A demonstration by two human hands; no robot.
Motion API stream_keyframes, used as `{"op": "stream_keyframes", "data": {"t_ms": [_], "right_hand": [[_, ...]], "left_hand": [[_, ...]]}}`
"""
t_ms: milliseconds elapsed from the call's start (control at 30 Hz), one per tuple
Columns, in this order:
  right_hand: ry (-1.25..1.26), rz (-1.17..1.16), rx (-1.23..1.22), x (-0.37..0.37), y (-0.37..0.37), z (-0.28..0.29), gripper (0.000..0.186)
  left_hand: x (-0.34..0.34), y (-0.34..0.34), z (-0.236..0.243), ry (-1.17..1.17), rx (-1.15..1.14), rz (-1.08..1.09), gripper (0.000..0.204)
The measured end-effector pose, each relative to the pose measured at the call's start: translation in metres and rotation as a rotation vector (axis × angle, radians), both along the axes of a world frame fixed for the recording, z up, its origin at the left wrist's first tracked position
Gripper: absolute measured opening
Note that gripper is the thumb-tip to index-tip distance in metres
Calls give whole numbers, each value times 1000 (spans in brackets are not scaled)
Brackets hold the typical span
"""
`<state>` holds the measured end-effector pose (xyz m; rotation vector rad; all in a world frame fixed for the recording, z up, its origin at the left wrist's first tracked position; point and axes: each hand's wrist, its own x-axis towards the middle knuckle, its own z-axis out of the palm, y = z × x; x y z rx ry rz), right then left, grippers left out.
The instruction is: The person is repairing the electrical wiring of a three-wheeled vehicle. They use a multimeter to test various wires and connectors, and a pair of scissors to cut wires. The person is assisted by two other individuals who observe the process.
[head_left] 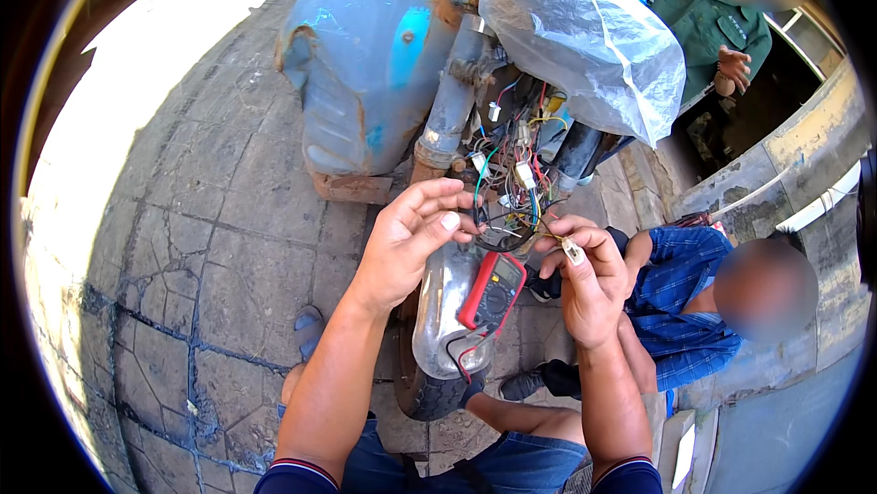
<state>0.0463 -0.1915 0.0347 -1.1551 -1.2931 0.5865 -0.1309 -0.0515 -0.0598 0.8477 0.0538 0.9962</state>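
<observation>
My left hand (408, 236) reaches in beside the wiring, its thumb and fingers closed around a thin black lead (478, 216). Between the thumb and fingertips of my right hand (592, 279) is a small pale wire connector (573, 251) with thin wires running from it. A tangle of coloured wires (521, 174) with several white plugs hangs beyond both hands. Just below them, a red and grey multimeter (494, 291) rests on a shiny metal fender (448, 311) over a tyre (429, 395). Its red and black leads loop near its lower end.
A worn blue metal body panel (365, 65) stands at the far left of the wiring. Clear plastic sheeting (585, 33) covers a part to its right. A person in a blue checked shirt (681, 279) sits close on the right; another in a green shirt (699, 10) stands farther back.
</observation>
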Motion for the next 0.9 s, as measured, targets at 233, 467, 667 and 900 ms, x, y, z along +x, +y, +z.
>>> {"op": "stream_keyframes", "data": {"t_ms": [233, 467, 667, 900], "right_hand": [[-50, 47, -27, 9, -11, -11, 23], [-309, -211, -109, 5, -25, -27, 20], [-514, -381, -83, -9, -29, -26, 26], [-589, -390, -160, -7, -36, -27, 19]], "left_hand": [[-1, -2, 0, 22, 5, 17, 43], [-1, -4, 5, 56, 23, 36, 41], [3, -6, 3, 132, 51, 79, 41], [11, -8, -1, 183, 50, 56, 42]]}}
